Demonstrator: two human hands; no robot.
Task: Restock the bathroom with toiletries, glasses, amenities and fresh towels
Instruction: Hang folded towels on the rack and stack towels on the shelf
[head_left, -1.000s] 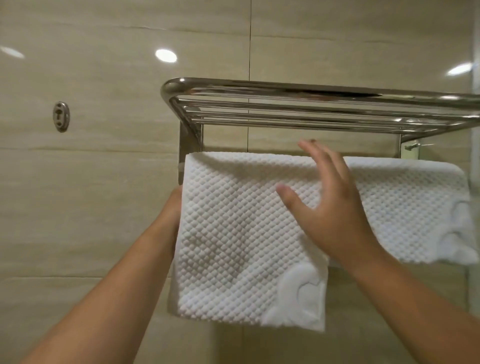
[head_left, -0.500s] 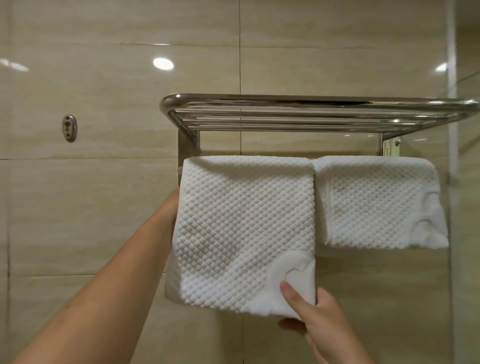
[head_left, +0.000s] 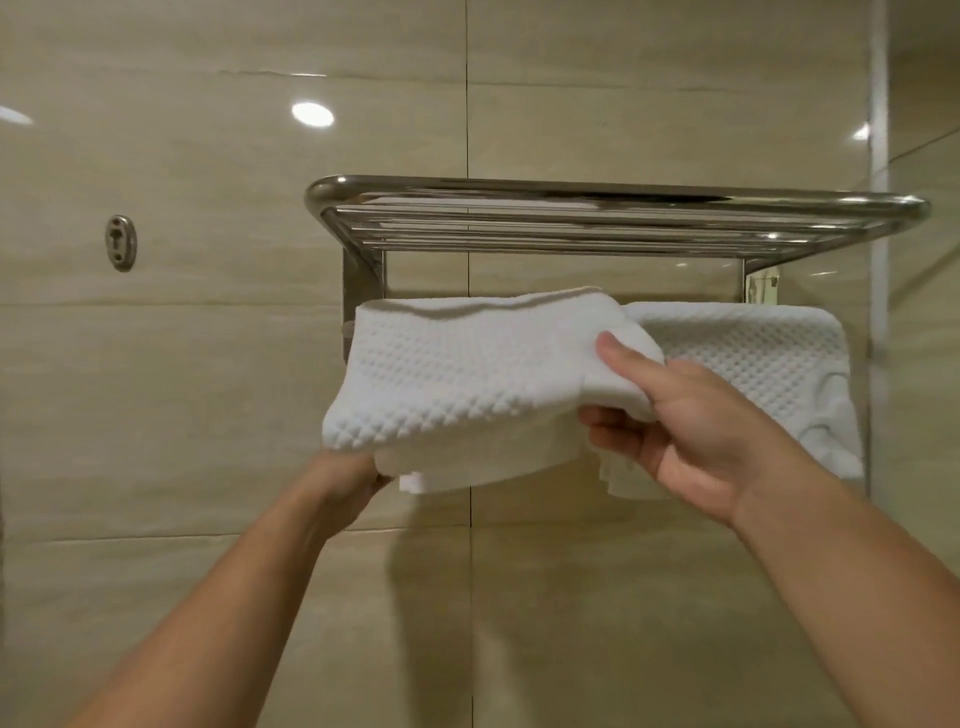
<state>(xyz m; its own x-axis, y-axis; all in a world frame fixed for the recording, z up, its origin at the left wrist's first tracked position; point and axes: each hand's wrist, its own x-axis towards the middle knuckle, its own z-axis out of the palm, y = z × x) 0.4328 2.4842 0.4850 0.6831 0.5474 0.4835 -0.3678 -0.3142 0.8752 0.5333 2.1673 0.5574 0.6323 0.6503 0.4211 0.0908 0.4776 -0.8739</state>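
Note:
A white waffle-textured towel (head_left: 457, 379) hangs over the lower bar of a chrome wall rack (head_left: 597, 208), its lower half lifted up and forward. My right hand (head_left: 685, 431) pinches its right lower corner, thumb on top and fingers underneath. My left hand (head_left: 348, 483) holds the towel's left lower edge from below; its fingers are mostly hidden by the cloth. A second white towel (head_left: 769, 374) hangs flat on the same bar to the right, partly behind my right hand.
Glossy beige wall tiles surround the rack. A small metal hook plate (head_left: 121, 242) is fixed to the wall at the left. A glass panel edge (head_left: 878, 156) runs vertically at the right, close to the rack's end.
The left towel hung flat half a second ago; now both hands have raised its lower edge up and outward. My right hand moved up from the bottom corner with the cloth.

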